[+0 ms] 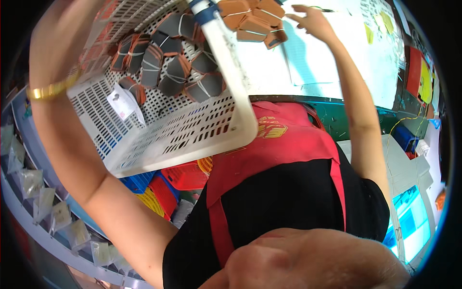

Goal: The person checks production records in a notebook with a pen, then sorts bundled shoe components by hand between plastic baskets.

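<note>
Right hand [313, 20] fingers spread, flat on the white worktop [269, 67], just beside bundled brown pieces [252, 21]. Left hand is out of frame; grip can't tell. White perforated crate [159, 135] is tilted, its rim over the worktop edge, with more bundles [168, 62] inside.

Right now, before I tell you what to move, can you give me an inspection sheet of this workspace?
Surface: white table, brightly lit, sheets lying on it.
Job's things: white perforated basket, tilted, holding banded bundles; more orange-brown bundles on the table.
Clutter: stacked coloured baskets; small clear bags on a curved shelf.
Hands: left hand at the basket's far rim, grip hidden; right hand open beside the table bundles.
Cables: thin yellow wire at right.
Surroundings: lit blue screen.
</note>
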